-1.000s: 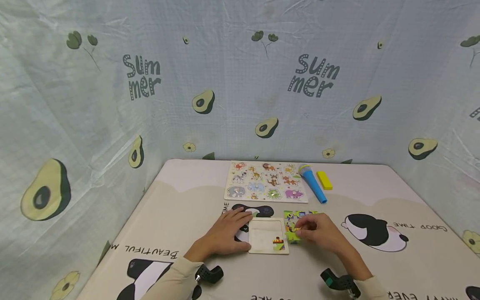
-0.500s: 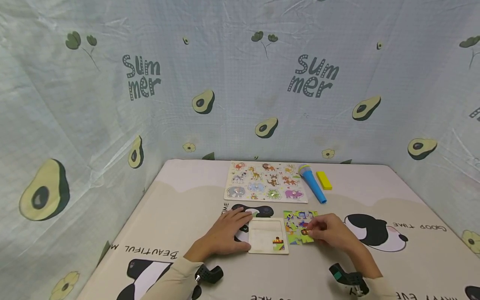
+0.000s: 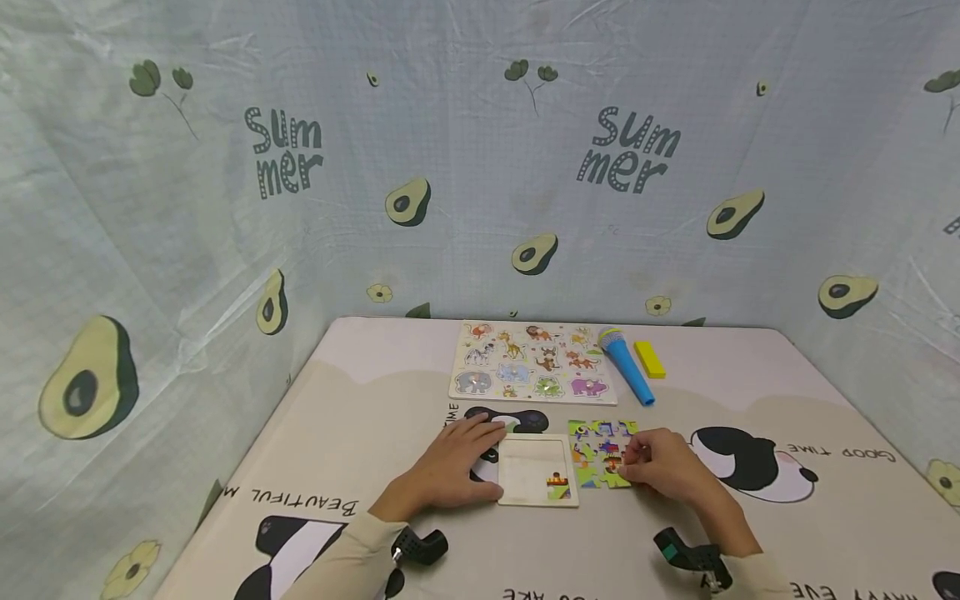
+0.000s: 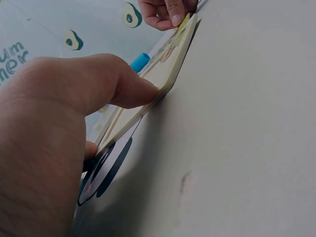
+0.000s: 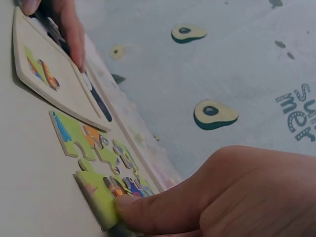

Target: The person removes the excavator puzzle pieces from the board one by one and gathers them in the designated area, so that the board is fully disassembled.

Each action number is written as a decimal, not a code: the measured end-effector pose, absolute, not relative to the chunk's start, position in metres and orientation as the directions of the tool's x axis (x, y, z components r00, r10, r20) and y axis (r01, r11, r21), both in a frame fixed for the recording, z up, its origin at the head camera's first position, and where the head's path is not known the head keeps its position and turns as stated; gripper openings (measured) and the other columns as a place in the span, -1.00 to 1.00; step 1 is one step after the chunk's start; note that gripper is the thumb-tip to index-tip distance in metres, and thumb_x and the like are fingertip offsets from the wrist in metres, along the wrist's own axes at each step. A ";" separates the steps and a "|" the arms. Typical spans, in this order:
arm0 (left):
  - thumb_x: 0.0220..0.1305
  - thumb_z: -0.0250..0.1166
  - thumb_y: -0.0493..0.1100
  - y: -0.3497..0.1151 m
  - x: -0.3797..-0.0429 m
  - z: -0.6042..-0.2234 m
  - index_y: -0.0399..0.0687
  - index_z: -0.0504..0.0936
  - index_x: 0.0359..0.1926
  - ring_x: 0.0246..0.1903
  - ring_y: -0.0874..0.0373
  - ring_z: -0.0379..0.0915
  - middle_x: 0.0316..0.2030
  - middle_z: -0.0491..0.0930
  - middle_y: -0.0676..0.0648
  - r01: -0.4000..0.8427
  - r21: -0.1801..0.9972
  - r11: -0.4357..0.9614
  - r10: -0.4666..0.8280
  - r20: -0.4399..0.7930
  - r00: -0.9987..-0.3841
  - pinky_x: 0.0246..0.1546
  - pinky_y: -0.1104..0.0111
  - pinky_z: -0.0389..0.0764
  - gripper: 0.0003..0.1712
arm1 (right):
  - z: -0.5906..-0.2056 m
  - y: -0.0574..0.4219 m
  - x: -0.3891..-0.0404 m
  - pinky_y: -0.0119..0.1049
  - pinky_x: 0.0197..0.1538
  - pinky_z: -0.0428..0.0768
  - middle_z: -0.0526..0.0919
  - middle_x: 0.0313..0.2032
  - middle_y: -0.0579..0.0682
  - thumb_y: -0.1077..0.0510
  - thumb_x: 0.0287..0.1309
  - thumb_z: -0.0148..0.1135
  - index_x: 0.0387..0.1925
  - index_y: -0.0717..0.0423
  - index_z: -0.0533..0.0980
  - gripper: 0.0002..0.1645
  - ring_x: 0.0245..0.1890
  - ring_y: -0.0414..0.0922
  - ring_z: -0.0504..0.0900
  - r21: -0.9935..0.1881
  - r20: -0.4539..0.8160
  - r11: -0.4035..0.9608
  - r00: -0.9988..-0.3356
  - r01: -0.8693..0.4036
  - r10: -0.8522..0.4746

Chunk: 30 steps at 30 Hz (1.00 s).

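Note:
My left hand (image 3: pixel 453 462) holds the left side of a small wooden puzzle tray (image 3: pixel 521 467). In the left wrist view its thumb (image 4: pixel 136 91) presses on the tray's edge. Two joined jigsaw pieces (image 3: pixel 558 486) lie in the tray's near right corner. Just right of the tray, loose jigsaw pieces (image 3: pixel 583 454) lie grouped on the table. My right hand (image 3: pixel 663 467) pinches a green jigsaw piece (image 5: pixel 96 192) at that group's near right corner. The thumb rests on its face in the right wrist view; the other fingertips are mostly hidden.
Behind the tray lies an animal peg puzzle board (image 3: pixel 532 398). A blue toy microphone (image 3: pixel 630 371) touches or nearly touches its right side, with a yellow block (image 3: pixel 648 360) beyond. A printed cloth covers the table (image 3: pixel 360 417); patterned curtains (image 3: pixel 465 167) close off the back and sides.
My right hand has moved right across the loose pieces to their near right corner, uncovering more of the group. The left hand and the tray have stayed in place.

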State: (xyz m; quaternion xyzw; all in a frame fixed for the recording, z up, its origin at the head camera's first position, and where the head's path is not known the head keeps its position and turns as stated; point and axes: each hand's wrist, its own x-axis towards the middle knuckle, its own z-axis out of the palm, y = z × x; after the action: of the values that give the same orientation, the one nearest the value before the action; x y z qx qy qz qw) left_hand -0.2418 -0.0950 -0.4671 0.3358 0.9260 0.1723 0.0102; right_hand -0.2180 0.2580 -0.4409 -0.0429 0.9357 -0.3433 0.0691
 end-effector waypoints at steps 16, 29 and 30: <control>0.10 0.29 0.30 -0.095 -0.243 -0.469 0.07 0.30 0.53 0.54 -0.01 0.03 0.48 0.30 0.04 0.633 0.309 0.710 0.631 0.120 -0.766 0.50 -0.07 0.08 -0.01 | -0.441 0.222 -0.215 -0.40 -0.42 0.49 0.55 -0.46 -0.09 0.21 0.13 0.46 -0.36 0.08 0.59 -0.86 -0.42 -0.14 0.48 -0.718 0.051 0.666 -0.969 -0.203 -0.240; 0.11 0.29 0.30 -0.095 -0.242 -0.469 0.07 0.30 0.53 0.54 -0.01 0.03 0.49 0.29 0.04 0.627 0.315 0.712 0.627 0.116 -0.770 0.49 -0.07 0.09 -0.01 | -0.442 0.194 -0.208 -0.40 -0.33 0.50 0.64 -0.29 -0.13 0.19 -0.03 0.57 -0.18 0.05 0.62 -0.65 -0.38 -0.15 0.48 -0.724 0.060 0.607 -0.907 -0.327 -0.417; 0.11 0.29 0.30 -0.095 -0.243 -0.469 0.07 0.30 0.53 0.54 -0.01 0.03 0.49 0.29 0.04 0.626 0.315 0.713 0.626 0.115 -0.771 0.50 -0.07 0.08 -0.01 | -0.443 0.193 -0.208 -0.40 -0.34 0.50 0.64 -0.30 -0.13 0.20 -0.04 0.57 -0.18 0.04 0.62 -0.65 -0.39 -0.15 0.48 -0.726 0.051 0.608 -0.906 -0.322 -0.419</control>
State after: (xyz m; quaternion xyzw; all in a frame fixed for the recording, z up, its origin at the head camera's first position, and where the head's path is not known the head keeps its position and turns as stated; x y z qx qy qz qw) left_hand -0.2425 -0.0953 -0.4690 0.3384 0.9255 0.1702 -0.0001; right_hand -0.2077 0.1931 -0.4426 -0.2071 0.8945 -0.3912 0.0621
